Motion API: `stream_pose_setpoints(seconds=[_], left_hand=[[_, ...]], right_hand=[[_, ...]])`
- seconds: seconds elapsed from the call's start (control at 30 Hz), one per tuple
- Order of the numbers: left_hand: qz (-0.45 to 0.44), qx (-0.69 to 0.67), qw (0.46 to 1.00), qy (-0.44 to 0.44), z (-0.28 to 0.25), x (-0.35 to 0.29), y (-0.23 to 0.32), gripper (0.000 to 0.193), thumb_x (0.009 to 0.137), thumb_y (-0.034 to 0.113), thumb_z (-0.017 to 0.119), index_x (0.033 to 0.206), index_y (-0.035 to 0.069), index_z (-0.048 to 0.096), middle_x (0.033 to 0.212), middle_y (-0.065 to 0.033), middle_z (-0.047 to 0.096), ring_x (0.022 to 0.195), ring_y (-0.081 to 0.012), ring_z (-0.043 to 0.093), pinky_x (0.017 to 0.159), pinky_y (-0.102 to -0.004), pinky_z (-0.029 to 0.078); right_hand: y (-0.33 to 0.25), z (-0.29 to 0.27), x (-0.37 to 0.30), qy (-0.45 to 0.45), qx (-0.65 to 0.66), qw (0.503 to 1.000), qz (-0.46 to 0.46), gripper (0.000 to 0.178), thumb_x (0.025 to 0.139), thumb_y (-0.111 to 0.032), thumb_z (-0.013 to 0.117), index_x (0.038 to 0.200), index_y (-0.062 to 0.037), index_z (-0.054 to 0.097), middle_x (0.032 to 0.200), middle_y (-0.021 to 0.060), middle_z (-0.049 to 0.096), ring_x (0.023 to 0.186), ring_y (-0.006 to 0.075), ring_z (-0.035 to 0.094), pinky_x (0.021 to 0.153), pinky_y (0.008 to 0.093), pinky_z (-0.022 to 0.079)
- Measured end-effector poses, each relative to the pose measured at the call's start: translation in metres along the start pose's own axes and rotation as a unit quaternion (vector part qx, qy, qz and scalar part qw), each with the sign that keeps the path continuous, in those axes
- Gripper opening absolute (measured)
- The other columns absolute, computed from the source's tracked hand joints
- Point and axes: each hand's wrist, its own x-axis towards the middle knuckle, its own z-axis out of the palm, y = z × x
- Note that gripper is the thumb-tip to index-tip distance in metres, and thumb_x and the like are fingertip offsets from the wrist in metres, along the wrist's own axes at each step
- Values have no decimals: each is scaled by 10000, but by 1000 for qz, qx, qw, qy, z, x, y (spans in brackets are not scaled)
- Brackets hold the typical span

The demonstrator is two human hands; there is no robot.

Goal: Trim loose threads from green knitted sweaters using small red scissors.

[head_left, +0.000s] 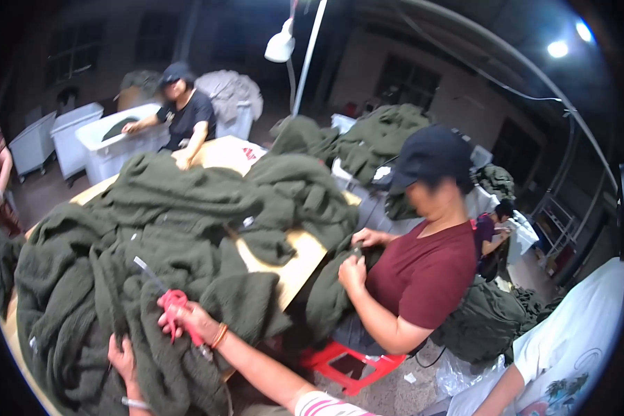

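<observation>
My right hand point(193, 321) is closed around red-handled scissors point(174, 302), their narrow blades pointing up and to the left. Under them spreads a large heap of dark green fleece fabric point(166, 243), bunched in thick folds over the table. At the lower left, my left hand point(123, 359) grips a fold of this fleece, with part of the fingers hidden by the cloth. A small pale tag point(248, 222) shows on the fleece further back.
A person in a maroon shirt point(419, 281) sits at the right on a red stool point(350, 367), handling green fabric. Across the wooden table point(305, 260) another person in black point(191, 114) stands beside white bins point(76, 132). More people are at the left and right edges. A lamp point(281, 45) hangs above.
</observation>
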Motion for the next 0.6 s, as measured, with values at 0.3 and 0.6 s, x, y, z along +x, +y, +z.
stream_pose_setpoints(seconds=[0.3, 0.6], left_hand=[[-14, -42, 998, -34, -23, -4, -41, 206, 928, 30, 529, 1109, -44, 592, 1020, -30, 636, 913, -111, 553, 831, -236, 437], [-45, -31, 998, 1, -31, -4, -73, 253, 951, 43, 530, 1184, -51, 562, 1093, -58, 628, 969, -132, 558, 877, -247, 432]], right_hand=[[11, 4, -3, -1, 10, 1000, 19, 596, 961, -399, 527, 1399, -16, 400, 985, 90, 670, 824, 145, 668, 600, 220, 515], [8, 10, 2, 4, -12, 1000, -9, 564, 958, -416, 536, 1364, -37, 439, 966, 86, 665, 780, 151, 675, 571, 216, 514]])
